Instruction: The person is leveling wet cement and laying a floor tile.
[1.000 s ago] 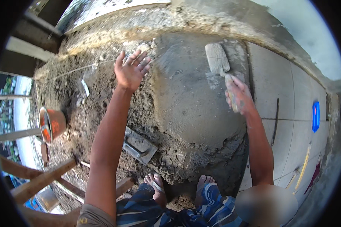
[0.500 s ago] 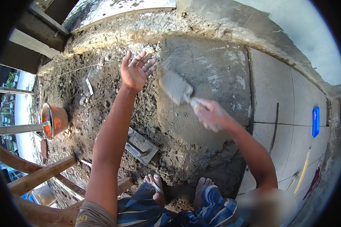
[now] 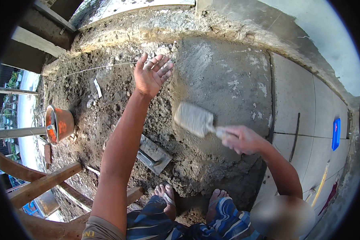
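Note:
My right hand (image 3: pixel 244 140) is closed round the handle of a trowel (image 3: pixel 194 119), its broad blade smeared grey and slightly blurred by motion. The blade lies over the left side of a patch of wet mortar (image 3: pixel 220 92), pointing left. Whether it touches the surface I cannot tell. My left hand (image 3: pixel 151 78) is raised, palm up and fingers spread, holding nothing, beside the mortar's left edge. A rectangular plastering float (image 3: pixel 155 155) with a dark handle rests on the rough ground, past my left forearm and ahead of my feet.
An orange-stained bucket (image 3: pixel 62 123) stands on the left, near wooden beams (image 3: pixel 48 186). Pale tiles (image 3: pixel 294 94) border the mortar on the right, with a thin rod (image 3: pixel 295 136) and a blue plastic object (image 3: pixel 336 134) on them. A thin string (image 3: pixel 96 69) crosses the rough soil. A low wall edge runs behind.
The trowel has moved nearer to me and a little right over the mortar, with my right hand. My left hand stays raised and spread. The whole view has shifted slightly.

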### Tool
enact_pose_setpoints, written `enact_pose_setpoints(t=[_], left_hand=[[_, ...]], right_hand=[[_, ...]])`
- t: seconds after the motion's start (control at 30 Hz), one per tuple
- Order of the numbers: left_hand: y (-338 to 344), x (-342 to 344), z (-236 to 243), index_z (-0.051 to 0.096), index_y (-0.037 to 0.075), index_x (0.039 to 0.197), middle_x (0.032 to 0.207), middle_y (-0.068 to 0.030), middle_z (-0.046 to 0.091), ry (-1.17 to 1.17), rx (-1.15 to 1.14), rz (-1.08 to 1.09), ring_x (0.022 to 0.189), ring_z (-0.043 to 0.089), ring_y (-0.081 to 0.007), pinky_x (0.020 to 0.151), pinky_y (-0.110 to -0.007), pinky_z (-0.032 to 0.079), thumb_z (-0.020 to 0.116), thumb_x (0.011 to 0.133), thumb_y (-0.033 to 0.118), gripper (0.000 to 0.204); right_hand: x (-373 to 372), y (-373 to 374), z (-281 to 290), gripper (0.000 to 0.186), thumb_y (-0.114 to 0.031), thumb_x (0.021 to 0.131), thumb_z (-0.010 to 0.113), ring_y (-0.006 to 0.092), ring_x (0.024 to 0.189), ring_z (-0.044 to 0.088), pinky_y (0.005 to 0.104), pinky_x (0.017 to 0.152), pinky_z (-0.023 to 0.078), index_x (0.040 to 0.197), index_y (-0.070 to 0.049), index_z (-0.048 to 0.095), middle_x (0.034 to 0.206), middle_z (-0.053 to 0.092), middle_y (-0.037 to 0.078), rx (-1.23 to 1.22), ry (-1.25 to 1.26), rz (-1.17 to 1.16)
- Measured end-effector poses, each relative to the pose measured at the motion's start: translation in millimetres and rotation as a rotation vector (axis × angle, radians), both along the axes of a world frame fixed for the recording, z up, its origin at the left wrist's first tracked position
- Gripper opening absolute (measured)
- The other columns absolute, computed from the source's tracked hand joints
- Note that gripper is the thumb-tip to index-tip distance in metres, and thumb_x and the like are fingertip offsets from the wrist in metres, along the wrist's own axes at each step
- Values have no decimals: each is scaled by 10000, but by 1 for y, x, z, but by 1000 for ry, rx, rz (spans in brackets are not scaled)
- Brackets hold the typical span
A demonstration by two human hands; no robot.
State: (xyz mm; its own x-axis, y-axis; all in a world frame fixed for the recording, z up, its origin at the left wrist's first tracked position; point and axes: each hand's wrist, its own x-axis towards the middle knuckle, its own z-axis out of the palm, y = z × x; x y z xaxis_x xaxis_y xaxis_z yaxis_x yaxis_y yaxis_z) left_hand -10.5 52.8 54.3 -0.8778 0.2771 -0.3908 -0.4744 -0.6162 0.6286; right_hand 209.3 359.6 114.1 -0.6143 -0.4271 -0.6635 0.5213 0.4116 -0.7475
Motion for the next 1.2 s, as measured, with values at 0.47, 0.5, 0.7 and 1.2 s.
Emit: enact_pose_setpoints(t=[0.47, 0.5, 0.7, 1.2], left_hand=[[6, 2, 2, 534, 9, 1299, 1392, -201, 554, 20, 4, -16, 1197, 585, -335, 984, -418, 482, 548, 926, 596, 696], [6, 2, 2, 534, 9, 1299, 1392, -201, 554, 4, 4, -13, 1197, 585, -335, 984, -418, 482, 548, 926, 596, 696], [11, -1, 2, 533, 6, 1294, 1380, -204, 559, 17, 15, -4, 1191, 588, -327, 960, -419, 488, 562, 919, 589, 695], [12, -4, -8, 541, 18, 1279, 1352, -192, 584, 11, 27, -22, 1152, 609, -340, 950, -425, 500, 588, 892, 597, 697]], right_hand=[[-30, 33, -6, 599, -354, 985, 619, 50, 568, 526, 205, 482, 429, 1486, -68, 457, 767, 572, -22, -33, -35, 33], [-33, 37, -5, 599, -354, 985, 619, 50, 568, 526, 205, 482, 429, 1486, -68, 457, 767, 572, -22, -17, -40, 20], [-78, 69, -17, 557, -361, 1019, 573, 47, 553, 521, 201, 476, 445, 1487, -83, 456, 737, 551, -29, -26, 223, -464], [-23, 129, -4, 575, -339, 962, 647, 45, 540, 523, 205, 456, 445, 1449, -67, 508, 776, 582, -33, -52, 194, -484]])
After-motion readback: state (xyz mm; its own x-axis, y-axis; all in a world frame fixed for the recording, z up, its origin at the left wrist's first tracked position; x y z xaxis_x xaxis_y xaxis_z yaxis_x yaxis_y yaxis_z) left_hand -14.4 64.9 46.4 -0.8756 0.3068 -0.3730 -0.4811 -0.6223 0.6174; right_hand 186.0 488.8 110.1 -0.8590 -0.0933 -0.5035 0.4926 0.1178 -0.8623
